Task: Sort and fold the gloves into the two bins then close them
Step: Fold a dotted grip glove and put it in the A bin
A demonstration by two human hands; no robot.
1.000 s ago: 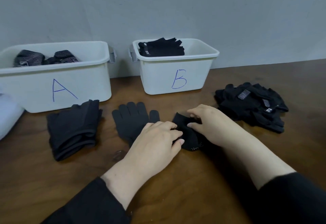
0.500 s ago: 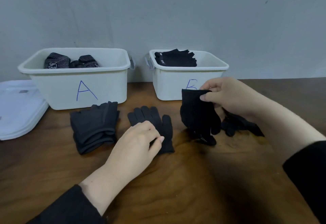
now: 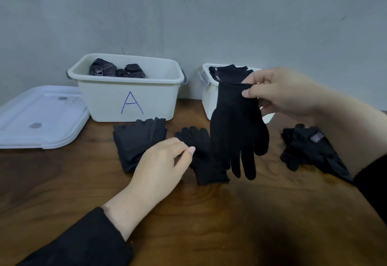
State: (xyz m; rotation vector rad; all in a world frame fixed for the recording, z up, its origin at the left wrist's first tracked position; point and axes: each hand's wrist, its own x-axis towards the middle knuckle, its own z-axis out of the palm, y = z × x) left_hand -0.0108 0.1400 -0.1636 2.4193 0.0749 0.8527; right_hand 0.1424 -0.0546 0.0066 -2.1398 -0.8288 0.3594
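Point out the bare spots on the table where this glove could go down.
Free: the near wood in front of the flat glove, between both sleeves, and the strip between the lid and the folded gloves. Crowded: the row before bin A, from the folded gloves to the right pile.

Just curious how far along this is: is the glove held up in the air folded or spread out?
Spread out. The glove hangs at full length from the right hand, which pinches its cuff, with the fingers dangling down.

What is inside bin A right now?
Bin A holds a few rolled dark gloves with pale dots, bunched toward its left. The front wall hides the bin's floor and anything lower down.
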